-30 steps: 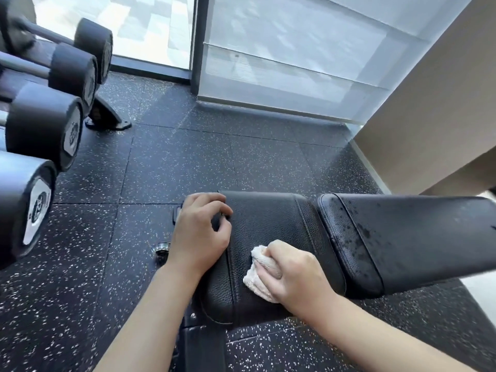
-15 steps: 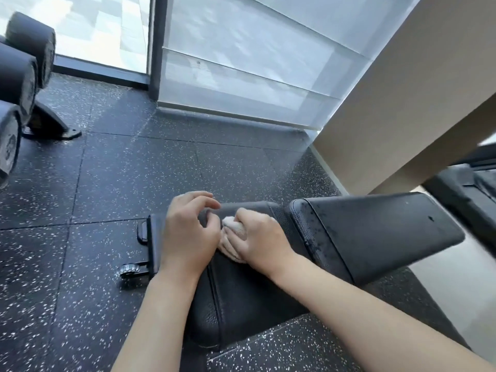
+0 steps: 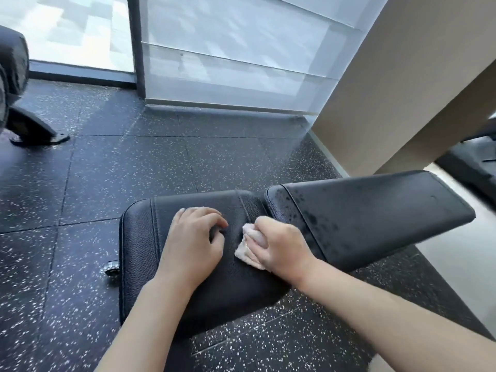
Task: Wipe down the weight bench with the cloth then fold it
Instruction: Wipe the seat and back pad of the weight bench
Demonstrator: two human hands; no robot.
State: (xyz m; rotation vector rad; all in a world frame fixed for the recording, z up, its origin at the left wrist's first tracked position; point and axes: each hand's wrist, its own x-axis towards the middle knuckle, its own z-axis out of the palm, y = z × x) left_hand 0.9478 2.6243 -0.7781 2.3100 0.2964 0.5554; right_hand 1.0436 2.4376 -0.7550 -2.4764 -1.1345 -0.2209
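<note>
The black weight bench lies across the view. Its seat pad is in the lower middle and its back pad, speckled with wet spots, stretches to the right. My right hand grips a bunched white cloth and presses it onto the right part of the seat pad, close to the gap between the pads. My left hand rests on the middle of the seat pad with its fingers curled and nothing in them.
Black speckled rubber tiles cover the floor. A dumbbell rack foot and a dumbbell end sit at the far left. A window with a blind is ahead, a beige wall to the right. A bench wheel shows at the seat's left.
My right hand has slid the cloth to the right across the seat pad, away from my left hand. My head has turned, so the dumbbells have shifted out at the left.
</note>
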